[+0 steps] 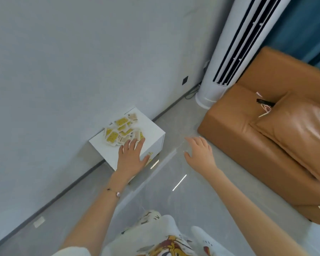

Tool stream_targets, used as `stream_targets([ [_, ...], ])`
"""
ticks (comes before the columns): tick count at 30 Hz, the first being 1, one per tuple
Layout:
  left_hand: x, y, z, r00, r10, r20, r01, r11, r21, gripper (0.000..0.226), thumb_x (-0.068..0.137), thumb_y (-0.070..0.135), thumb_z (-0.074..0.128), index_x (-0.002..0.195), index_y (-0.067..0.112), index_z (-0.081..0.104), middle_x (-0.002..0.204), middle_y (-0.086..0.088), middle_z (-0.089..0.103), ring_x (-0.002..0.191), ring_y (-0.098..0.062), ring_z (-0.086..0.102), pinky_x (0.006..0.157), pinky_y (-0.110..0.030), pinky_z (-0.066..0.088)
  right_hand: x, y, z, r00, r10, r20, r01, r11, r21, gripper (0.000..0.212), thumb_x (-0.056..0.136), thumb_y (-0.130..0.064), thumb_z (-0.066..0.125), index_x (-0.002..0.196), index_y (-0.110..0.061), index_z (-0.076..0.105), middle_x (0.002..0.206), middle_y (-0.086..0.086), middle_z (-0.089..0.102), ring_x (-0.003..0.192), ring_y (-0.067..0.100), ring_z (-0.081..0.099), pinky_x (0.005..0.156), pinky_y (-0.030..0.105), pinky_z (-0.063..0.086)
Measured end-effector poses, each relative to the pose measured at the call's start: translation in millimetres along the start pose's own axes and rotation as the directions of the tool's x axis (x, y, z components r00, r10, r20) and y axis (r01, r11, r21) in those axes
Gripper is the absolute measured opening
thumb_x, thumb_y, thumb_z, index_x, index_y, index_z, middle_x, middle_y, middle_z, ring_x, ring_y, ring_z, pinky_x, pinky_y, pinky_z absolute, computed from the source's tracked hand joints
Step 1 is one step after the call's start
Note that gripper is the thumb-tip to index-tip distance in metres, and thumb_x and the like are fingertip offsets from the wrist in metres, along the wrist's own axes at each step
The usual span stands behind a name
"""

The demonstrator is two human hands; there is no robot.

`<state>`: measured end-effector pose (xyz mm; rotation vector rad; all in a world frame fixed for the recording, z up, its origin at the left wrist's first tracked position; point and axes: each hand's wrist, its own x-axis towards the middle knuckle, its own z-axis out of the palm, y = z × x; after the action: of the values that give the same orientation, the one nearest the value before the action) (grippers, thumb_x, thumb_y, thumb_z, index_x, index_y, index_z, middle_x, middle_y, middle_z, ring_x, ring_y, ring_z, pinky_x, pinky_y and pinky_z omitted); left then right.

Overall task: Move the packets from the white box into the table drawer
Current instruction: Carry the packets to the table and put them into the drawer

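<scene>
Packets (121,133): yellow-and-white, in a loose heap on top of the white box (153,133), biased to its far-left side by the wall. The near-right part of the box top is bare. The box sits on the floor, back against the wall.

Your left hand (132,157) lies flat on the box top, fingers straight and slightly spread. The fingertips (141,140) touch the near edge of the heap; nothing is gripped. A yellow scrap (150,154) shows just beside your thumb at the box's near-right edge. Can't tell if it's on the box or in it.

Your right hand (199,154) is released, palm down, fingers relaxed and spread. It's right of the box and apart from it, over a clear surface (179,182) with glints; contact can't be told.

There's a thin bracelet (116,193) on your left wrist. Tan sofa (238,126) with a cushion (294,133) on the right, white tower air conditioner (229,52) beyond it.
</scene>
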<state>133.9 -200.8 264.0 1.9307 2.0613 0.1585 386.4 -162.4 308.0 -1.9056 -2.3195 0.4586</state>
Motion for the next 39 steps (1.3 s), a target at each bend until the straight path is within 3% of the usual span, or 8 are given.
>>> stream_targets([
  [7, 36, -37, 15, 0.979, -0.205, -0.013, 0.204, 0.978, -0.045, 0.086, 0.075, 0.067, 0.015, 0.15, 0.026, 0.027, 0.152, -0.008, 0.034, 0.141, -0.033, 0.026, 0.113, -0.05, 0.021, 99, -18, 9, 0.981, -0.164, 0.107, 0.164, 0.986, 0.007, 0.054, 0.091, -0.024, 0.053, 0.143, -0.023, 0.037, 0.143, 0.0, 0.042, 0.138, 0.023, 0.028, 0.113, 0.035, 0.02],
  [10, 64, -60, 31, 0.956, -0.291, 0.023, 0.292, 0.955, -0.051, 0.072, 0.09, 0.061, 0.033, 0.152, 0.027, 0.02, 0.155, -0.006, 0.028, 0.144, -0.031, 0.02, 0.115, -0.047, 0.017, 144, -24, 24, 0.97, -0.196, 0.144, 0.197, 0.98, 0.007, 0.055, 0.092, -0.026, 0.053, 0.144, -0.025, 0.035, 0.145, 0.0, 0.039, 0.139, 0.023, 0.027, 0.113, 0.037, 0.021],
  [15, 116, -98, 55, 0.896, -0.406, 0.181, 0.418, 0.908, -0.031, 0.07, 0.095, 0.054, 0.039, 0.153, 0.028, 0.01, 0.158, -0.005, 0.018, 0.145, -0.03, 0.013, 0.117, -0.046, 0.014, 219, -30, 46, 0.941, -0.204, 0.269, 0.214, 0.977, -0.007, 0.054, 0.093, -0.029, 0.052, 0.143, -0.026, 0.035, 0.145, 0.001, 0.04, 0.138, 0.024, 0.028, 0.111, 0.038, 0.023],
  [21, 166, -132, 73, 0.826, -0.516, 0.227, 0.551, 0.824, -0.133, 0.068, 0.095, 0.052, 0.04, 0.153, 0.027, 0.013, 0.157, -0.005, 0.022, 0.145, -0.029, 0.016, 0.117, -0.045, 0.015, 299, -33, 75, 0.918, -0.163, 0.363, 0.185, 0.982, -0.025, 0.053, 0.092, -0.029, 0.054, 0.143, -0.024, 0.037, 0.145, 0.002, 0.041, 0.137, 0.025, 0.029, 0.112, 0.039, 0.027],
  [28, 225, -204, 156, 0.607, -0.721, 0.333, 0.795, 0.553, -0.25, 0.07, 0.095, 0.05, 0.044, 0.152, 0.027, 0.012, 0.155, -0.004, 0.026, 0.142, -0.028, 0.022, 0.114, -0.044, 0.024, 421, -53, 204, 0.877, -0.187, 0.442, 0.174, 0.982, 0.069, 0.054, 0.091, -0.038, 0.058, 0.141, -0.024, 0.041, 0.144, 0.0, 0.045, 0.136, 0.022, 0.033, 0.11, 0.038, 0.031],
  [34, 289, -256, 252, 0.59, -0.782, 0.202, 0.78, 0.487, -0.393, 0.074, 0.091, 0.041, 0.057, 0.151, 0.02, 0.019, 0.156, -0.01, 0.021, 0.14, -0.033, 0.024, 0.106, -0.05, 0.033, 508, -67, 354, 0.881, -0.05, 0.47, -0.107, 0.948, 0.301, 0.077, 0.083, -0.043, 0.069, 0.147, -0.023, 0.031, 0.151, 0.004, 0.033, 0.138, 0.027, 0.03, 0.11, 0.043, 0.03],
  [36, 304, -266, 273, 0.558, -0.818, 0.136, 0.776, 0.457, -0.434, 0.075, 0.09, 0.036, 0.061, 0.151, 0.019, 0.02, 0.157, -0.012, 0.016, 0.141, -0.034, 0.019, 0.106, -0.052, 0.032, 524, -72, 393, 0.866, -0.055, 0.496, -0.106, 0.951, 0.291, 0.088, 0.08, -0.047, 0.07, 0.15, -0.023, 0.022, 0.155, 0.006, 0.023, 0.143, 0.029, 0.022, 0.112, 0.047, 0.027],
  [39, 320, -280, 293, 0.496, -0.863, 0.093, 0.779, 0.395, -0.486, 0.079, 0.088, 0.03, 0.064, 0.151, 0.018, 0.018, 0.159, -0.013, 0.011, 0.143, -0.035, 0.014, 0.11, -0.05, 0.027, 533, -83, 434, 0.844, -0.115, 0.523, 0.007, 0.979, 0.204, 0.101, 0.076, -0.056, 0.07, 0.152, -0.028, 0.01, 0.16, 0.01, 0.007, 0.146, 0.032, 0.007, 0.113, 0.054, 0.021],
])
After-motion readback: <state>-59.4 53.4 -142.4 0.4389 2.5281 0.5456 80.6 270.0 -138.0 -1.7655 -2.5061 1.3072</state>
